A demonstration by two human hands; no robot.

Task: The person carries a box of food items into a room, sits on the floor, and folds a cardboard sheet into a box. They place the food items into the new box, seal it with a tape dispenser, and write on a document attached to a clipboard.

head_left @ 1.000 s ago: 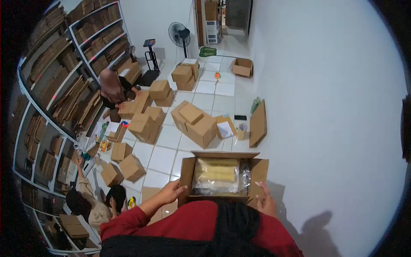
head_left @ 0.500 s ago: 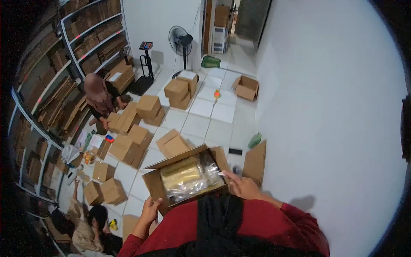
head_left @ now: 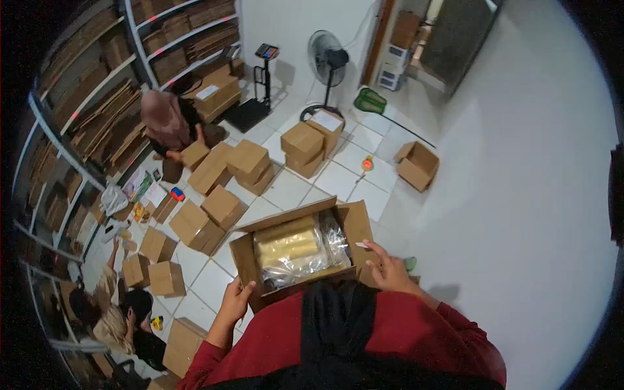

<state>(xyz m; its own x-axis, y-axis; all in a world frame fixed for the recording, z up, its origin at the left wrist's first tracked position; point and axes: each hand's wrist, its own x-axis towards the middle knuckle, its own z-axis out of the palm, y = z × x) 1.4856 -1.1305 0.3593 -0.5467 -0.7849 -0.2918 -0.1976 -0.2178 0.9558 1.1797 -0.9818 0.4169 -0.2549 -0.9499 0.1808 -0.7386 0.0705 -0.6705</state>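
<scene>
White tiled floor (head_left: 328,181) is seen beyond the open carton (head_left: 246,260), with closed boxes (head_left: 167,279) spread to its left. The open carton is held in front of a red top (head_left: 416,338); a yellow item (head_left: 289,240) in clear plastic is contained in it. Its near left edge is gripped by the left hand (head_left: 236,300), fingers closed on the cardboard. Near its right flap, a small white piece (head_left: 362,245) is pinched by the right hand (head_left: 390,268), fingers narrow. Contact with the flap cannot be told.
</scene>
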